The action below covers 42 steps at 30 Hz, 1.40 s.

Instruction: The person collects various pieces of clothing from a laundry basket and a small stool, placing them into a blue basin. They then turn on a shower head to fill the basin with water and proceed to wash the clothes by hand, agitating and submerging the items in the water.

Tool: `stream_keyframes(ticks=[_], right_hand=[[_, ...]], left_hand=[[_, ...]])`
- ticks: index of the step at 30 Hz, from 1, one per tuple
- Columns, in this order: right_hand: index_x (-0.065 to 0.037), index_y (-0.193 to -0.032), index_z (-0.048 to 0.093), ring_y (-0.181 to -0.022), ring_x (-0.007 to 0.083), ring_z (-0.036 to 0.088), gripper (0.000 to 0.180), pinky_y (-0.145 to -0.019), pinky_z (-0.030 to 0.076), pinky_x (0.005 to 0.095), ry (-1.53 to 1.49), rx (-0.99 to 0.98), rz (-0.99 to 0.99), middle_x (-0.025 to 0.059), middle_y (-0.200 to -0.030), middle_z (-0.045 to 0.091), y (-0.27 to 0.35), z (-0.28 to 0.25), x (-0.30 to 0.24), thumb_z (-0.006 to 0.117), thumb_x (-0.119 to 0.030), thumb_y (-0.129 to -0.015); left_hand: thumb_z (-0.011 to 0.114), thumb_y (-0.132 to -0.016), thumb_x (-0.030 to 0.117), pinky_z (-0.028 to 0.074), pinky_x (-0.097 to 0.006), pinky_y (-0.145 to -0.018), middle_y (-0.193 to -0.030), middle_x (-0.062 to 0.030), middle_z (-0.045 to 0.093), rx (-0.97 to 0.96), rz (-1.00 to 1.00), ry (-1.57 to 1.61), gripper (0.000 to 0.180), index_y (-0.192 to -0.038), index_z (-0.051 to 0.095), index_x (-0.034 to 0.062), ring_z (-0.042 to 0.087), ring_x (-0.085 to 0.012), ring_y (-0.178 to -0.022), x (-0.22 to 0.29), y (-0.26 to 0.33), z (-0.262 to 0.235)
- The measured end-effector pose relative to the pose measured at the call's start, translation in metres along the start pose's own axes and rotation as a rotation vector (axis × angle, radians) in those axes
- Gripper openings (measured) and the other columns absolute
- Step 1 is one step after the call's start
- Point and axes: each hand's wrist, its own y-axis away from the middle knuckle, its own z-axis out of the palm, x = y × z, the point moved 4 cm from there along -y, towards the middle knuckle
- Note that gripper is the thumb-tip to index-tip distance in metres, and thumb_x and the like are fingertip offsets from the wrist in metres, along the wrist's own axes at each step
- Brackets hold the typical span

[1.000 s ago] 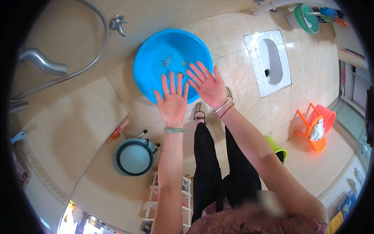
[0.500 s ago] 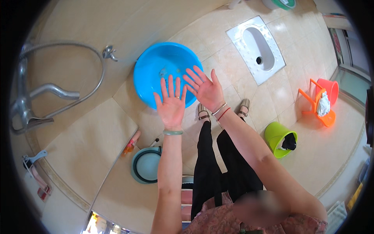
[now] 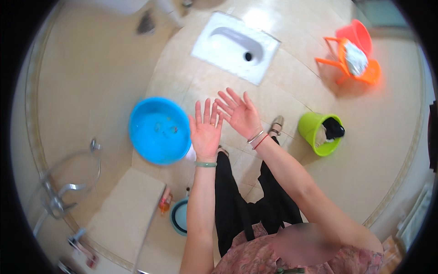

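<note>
Both my hands are held out in front of me, palms up, with nothing in them. My left hand (image 3: pixel 205 132) has its fingers spread and wears a ring; a green bangle (image 3: pixel 205 164) circles that wrist. Beside it, my right hand (image 3: pixel 241 114) is open too, its fingers close to the left hand's fingertips. A silver bangle (image 3: pixel 255 136) and a red string bracelet (image 3: pixel 260 141) are on the right wrist. Nearest to the left hand is a large blue basin (image 3: pixel 139 130) on the floor, with small patterned spots at its bottom.
A white squat toilet (image 3: pixel 214 50) is set in the tiled floor ahead. To the right stand a lime-green bucket (image 3: pixel 310 130) with dark cloth, an orange chair (image 3: pixel 372 73) bearing pale cloth, and a pink bucket (image 3: pixel 358 34). A shower tap (image 3: pixel 57 201) and grey-blue basin (image 3: pixel 180 219) are at left.
My view has turned to the right, so the blue basin, toilet and buckets have shifted in the picture. Both hands stay open and raised, palms up.
</note>
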Motion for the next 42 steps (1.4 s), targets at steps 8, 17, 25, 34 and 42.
stream_keyframes(ticks=[8,17,25,34,42], right_hand=[[-0.011,-0.144,0.04,-0.136,0.0313,0.041,0.053,-0.11,0.035,0.0469,-0.154,0.062,-0.36,0.0145,-0.148,0.042,0.132,-0.061,-0.251,0.042,-0.044,-0.102],[-0.014,-0.141,0.046,-0.128,0.0261,0.047,0.048,-0.107,0.036,0.043,-0.208,0.237,-0.684,0.0112,-0.143,0.047,0.238,-0.14,-0.426,0.051,-0.036,-0.099],[-0.015,-0.143,0.043,-0.133,0.0266,0.043,0.066,-0.111,0.029,0.0481,-0.399,0.221,-0.824,0.0096,-0.146,0.046,0.258,-0.181,-0.521,0.034,-0.062,-0.098],[-0.016,-0.151,0.033,-0.14,0.0252,0.033,0.068,-0.112,0.028,0.0472,-0.29,0.392,-0.921,0.0071,-0.154,0.035,0.212,-0.231,-0.673,0.04,-0.059,-0.098],[-0.014,-0.152,0.032,-0.143,0.0246,0.028,0.066,-0.113,0.024,0.0476,-0.061,0.639,-0.933,0.006,-0.156,0.031,0.156,-0.282,-0.785,0.048,-0.048,-0.098]], left_hand=[[0.04,-0.103,0.042,0.028,-0.048,-0.116,-0.151,-0.0086,0.039,0.043,-0.346,-0.263,0.049,-0.145,0.04,0.0179,0.038,-0.0255,-0.138,-0.27,-0.053,0.05],[0.044,-0.103,0.04,0.028,-0.048,-0.116,-0.153,-0.0083,0.036,0.011,-0.679,-0.478,0.049,-0.146,0.038,0.0176,0.034,-0.0258,-0.141,-0.499,-0.095,0.085],[0.045,-0.103,0.04,0.028,-0.048,-0.116,-0.153,-0.0077,0.036,0.044,-0.846,-0.635,0.047,-0.145,0.041,0.0199,0.034,-0.025,-0.141,-0.605,-0.157,0.086],[0.043,-0.103,0.043,0.028,-0.052,-0.115,-0.155,-0.0092,0.031,0.052,-0.944,-0.86,0.051,-0.149,0.035,0.0228,0.031,-0.0257,-0.142,-0.715,-0.294,0.094],[0.046,-0.102,0.042,0.032,-0.052,-0.113,-0.151,-0.0078,0.035,0.041,-0.968,-1.02,0.05,-0.147,0.038,0.0228,0.035,-0.0254,-0.14,-0.785,-0.411,0.078]])
